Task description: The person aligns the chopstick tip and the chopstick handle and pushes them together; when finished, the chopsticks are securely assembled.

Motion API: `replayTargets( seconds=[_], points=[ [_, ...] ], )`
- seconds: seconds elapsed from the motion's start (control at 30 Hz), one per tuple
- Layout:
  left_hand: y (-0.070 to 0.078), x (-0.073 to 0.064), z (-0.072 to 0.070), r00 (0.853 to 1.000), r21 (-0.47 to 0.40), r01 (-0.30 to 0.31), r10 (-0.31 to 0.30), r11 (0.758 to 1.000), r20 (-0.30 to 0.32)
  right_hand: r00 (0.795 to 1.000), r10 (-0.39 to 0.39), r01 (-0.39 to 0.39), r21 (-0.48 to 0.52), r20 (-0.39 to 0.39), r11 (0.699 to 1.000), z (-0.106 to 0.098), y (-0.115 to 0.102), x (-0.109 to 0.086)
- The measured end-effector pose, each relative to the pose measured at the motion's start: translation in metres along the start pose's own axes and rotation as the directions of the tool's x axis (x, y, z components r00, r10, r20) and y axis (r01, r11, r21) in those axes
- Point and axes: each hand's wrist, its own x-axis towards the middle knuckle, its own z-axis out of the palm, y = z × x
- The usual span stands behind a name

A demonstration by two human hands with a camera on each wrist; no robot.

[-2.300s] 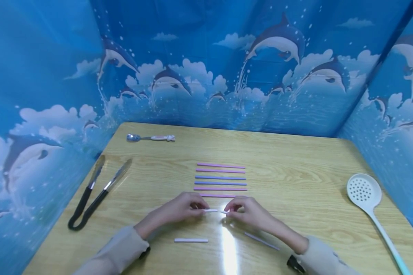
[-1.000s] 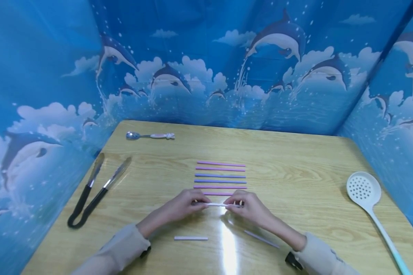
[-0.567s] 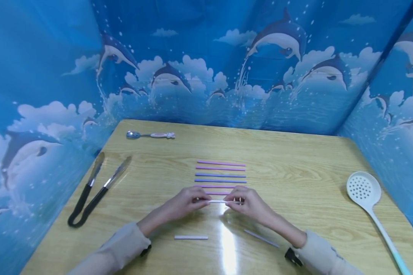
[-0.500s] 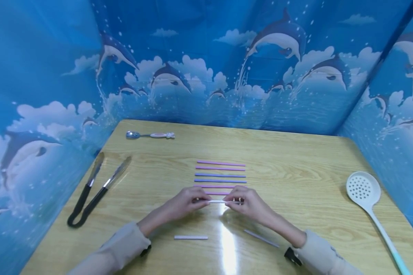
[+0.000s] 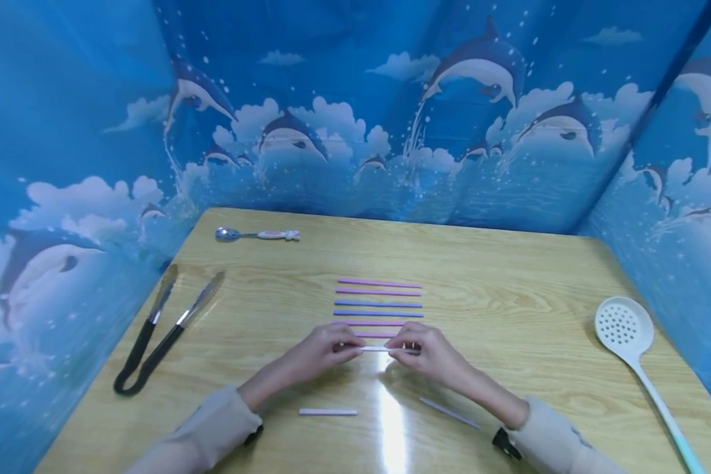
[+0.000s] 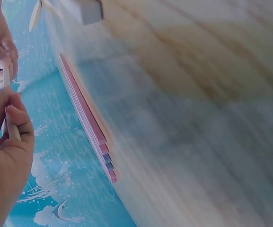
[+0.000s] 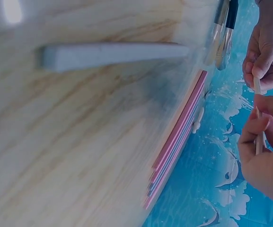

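Observation:
My left hand [image 5: 316, 352] and right hand [image 5: 428, 352] pinch a thin white stick [image 5: 374, 349] between thumbs and fingers, one hand toward each end. A short stretch of it shows between the fingertips, held level above the table; in the left wrist view an end of the white stick [image 6: 13, 130] pokes out past the left fingers. Just beyond the hands lie pink sticks [image 5: 379, 283] and blue sticks [image 5: 379, 313] in parallel rows, the nearest ones partly hidden by the fingers. On the near side rest a loose white stick [image 5: 328, 412] and a slanted pale stick [image 5: 449, 413].
Black-handled tongs [image 5: 148, 362] lie spread at the left of the wooden table [image 5: 509, 283]. A spoon [image 5: 228, 234] with a pink-and-white handle is at the back left, and a white skimmer [image 5: 624, 328] at the right. A dolphin-print curtain [image 5: 355, 131] surrounds the table.
At first a gap showed between two white pieces, one in each hand; now a single white line runs between the fingertips. Both hands have shifted slightly away from the body, toward the coloured rows.

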Motion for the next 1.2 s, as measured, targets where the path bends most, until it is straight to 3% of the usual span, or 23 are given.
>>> replayTargets(
  seconds=[0.27,0.5,0.63,0.8,1.0,1.2],
  points=[
    [-0.001,-0.001,-0.001,0.999,0.003,0.028,-0.028,1.0,0.021,0.997,0.071,-0.071,0.013,0.007,0.997,0.002,0.001,-0.004],
    [-0.005,-0.007,-0.002,0.988,0.006,0.145,-0.145,0.989,0.044,0.985,0.172,-0.171,0.024,-0.012,0.985,-0.002,0.005,-0.01],
    [-0.006,-0.008,-0.003,0.975,0.005,0.214,-0.214,0.977,0.057,0.986,0.162,-0.162,0.001,-0.036,0.987,-0.005,0.01,-0.015],
    [-0.009,-0.01,-0.003,0.97,0.02,0.238,-0.239,0.971,0.05,0.99,0.134,-0.135,-0.025,-0.052,0.991,-0.007,0.017,-0.019],
    [-0.016,-0.013,-0.007,0.963,0.048,0.269,-0.27,0.962,0.025,0.984,0.179,-0.18,-0.039,-0.028,0.983,-0.011,0.026,-0.02],
    [-0.025,-0.014,-0.01,0.951,0.066,0.301,-0.305,0.951,0.058,0.977,0.211,-0.211,-0.066,-0.007,0.975,-0.012,0.032,-0.019]
  ],
)
